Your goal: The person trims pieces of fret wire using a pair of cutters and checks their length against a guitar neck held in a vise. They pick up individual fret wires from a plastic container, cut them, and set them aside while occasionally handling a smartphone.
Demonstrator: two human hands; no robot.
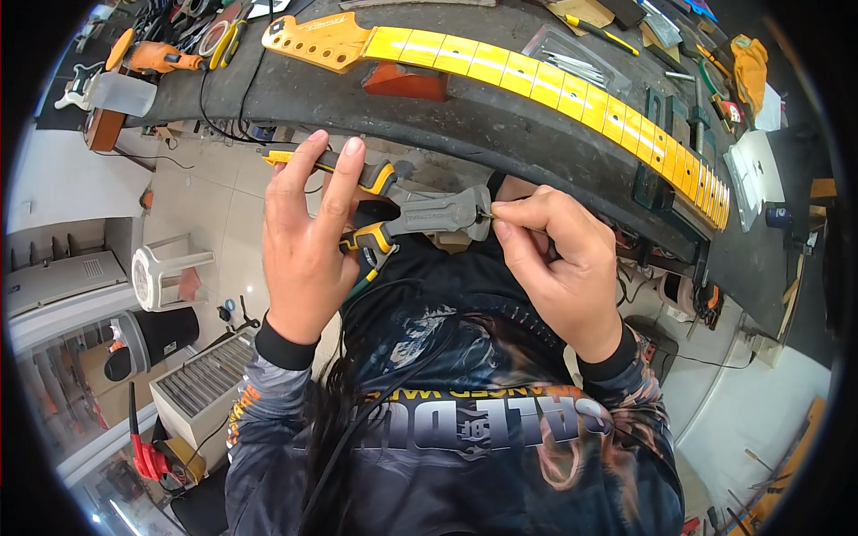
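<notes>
Above my lap, my left hand is closed around the handles of end-cutting pliers with grey jaws and yellow-and-black grips. Two of its fingers stretch up over the upper grip, and the handles are spread apart. At the jaws, my right hand pinches a thin piece of wire between thumb and finger. Most of that piece is hidden by the fingers. Beyond my hands a guitar neck with a yellow, fretted fingerboard lies across the dark workbench, its headstock at the left.
A red block sits under the neck near the headstock. Behind it, a clear plastic tray holds several thin metal strips. An orange power tool lies at the far left. A white stool stands on the floor at left.
</notes>
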